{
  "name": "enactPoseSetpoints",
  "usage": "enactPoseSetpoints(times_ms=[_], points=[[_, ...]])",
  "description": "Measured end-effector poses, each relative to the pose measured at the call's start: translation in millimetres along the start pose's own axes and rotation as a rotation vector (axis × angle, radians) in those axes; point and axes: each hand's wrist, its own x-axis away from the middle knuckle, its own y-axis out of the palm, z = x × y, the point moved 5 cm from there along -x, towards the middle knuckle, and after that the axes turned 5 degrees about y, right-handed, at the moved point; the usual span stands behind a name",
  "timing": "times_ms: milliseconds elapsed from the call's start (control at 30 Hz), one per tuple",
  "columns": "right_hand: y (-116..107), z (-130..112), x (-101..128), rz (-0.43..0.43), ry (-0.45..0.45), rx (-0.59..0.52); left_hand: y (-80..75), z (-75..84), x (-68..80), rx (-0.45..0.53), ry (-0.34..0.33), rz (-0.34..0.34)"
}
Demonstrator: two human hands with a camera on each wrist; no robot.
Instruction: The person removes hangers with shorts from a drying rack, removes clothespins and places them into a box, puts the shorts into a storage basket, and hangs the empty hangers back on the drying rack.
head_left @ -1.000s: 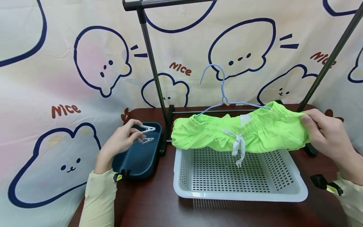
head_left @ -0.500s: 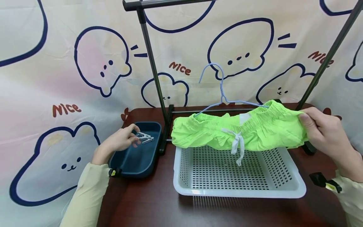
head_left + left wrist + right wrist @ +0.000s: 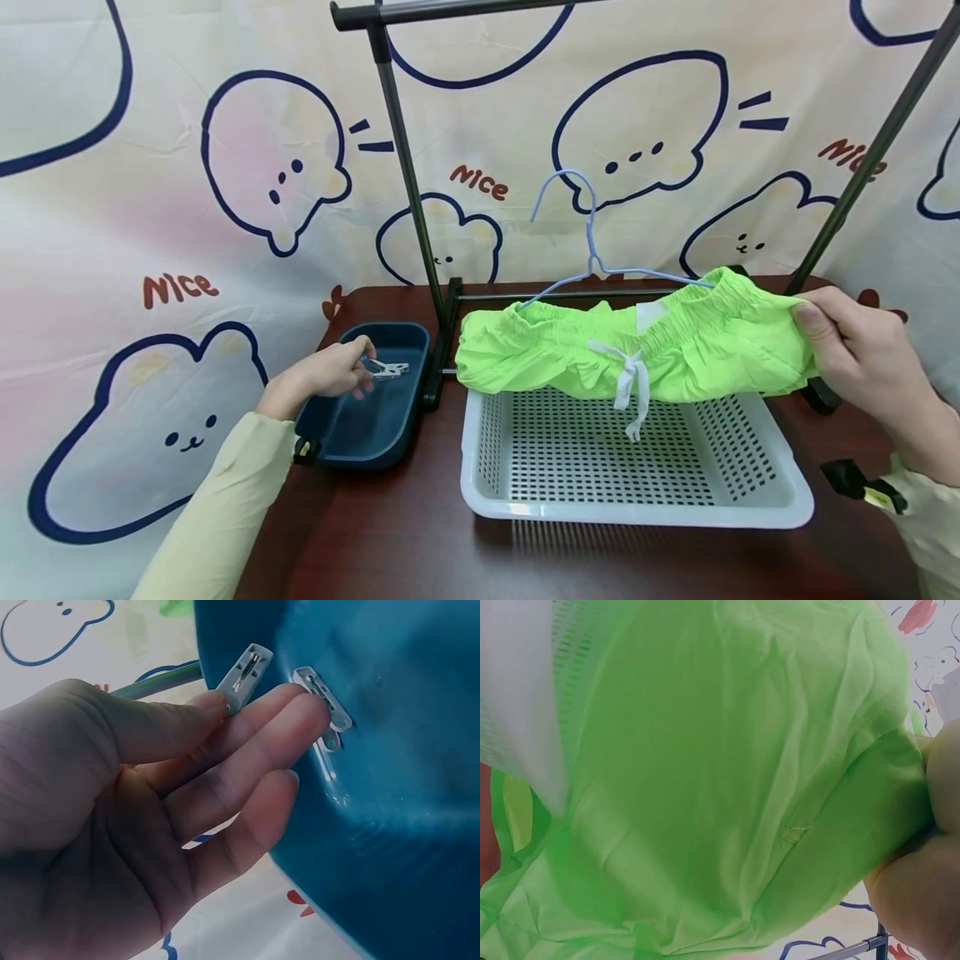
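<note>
While gripping the lime-green garment (image 3: 637,350) at one end of its gathered waistband, shown with the right hand (image 3: 862,354) clasping the cloth between thumb and fingers, probably to hold the waistband drawn out along the blue hanger (image 3: 591,242). Arranged with both hanger arms running down into the waist and with the hook upright, free of the rail (image 3: 465,10); likely steadied through that same grip, though too hidden by cloth to tell whether also grasped directly. Suspended above the back part of the pale perforated basket (image 3: 637,512), with a white drawstring (image 3: 633,364) tied in front and dangling over the basket. Pinching one white clip (image 3: 244,679) in the left hand (image 3: 330,371), between the thumb and at least one finger, with other fingers loosely bent near a second clip (image 3: 322,697) lying in the dark blue tray (image 3: 367,425); impossible to tell whether touching it. Placed beside the basket on the brown counter (image 3: 420,550), presumably for easy reach from the left without loosening the right-hand hold. Framed behind by the black rack (image 3: 410,171), perhaps set wide-footed for stability, with the basket in front.
</note>
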Motion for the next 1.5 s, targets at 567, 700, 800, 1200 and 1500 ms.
enactPoseSetpoints(times_ms=[567,700,800,1200,1500], points=[[-2.0,-3.6,-2.0,0.005,-0.013,-0.004,15.7,-11.3,-7.4,0.029,-0.171,-0.127],[-1.2,-3.2,-2.2,0.007,-0.015,-0.008,17.5,-12.6,-5.6,0.037,-0.18,-0.139],[-1.0,-2.7,-2.0,0.005,-0.009,-0.003,17.5,-13.5,-5.2,0.023,-0.178,-0.147],[-0.1,-0.4,-2.2,0.002,-0.009,0.009,13.6,-11.6,-2.5,-0.03,-0.168,-0.121],[3.2,2.4,-1.0,-0.02,0.042,0.025,-10.3,7.3,11.2,-0.044,-0.068,-0.008]])
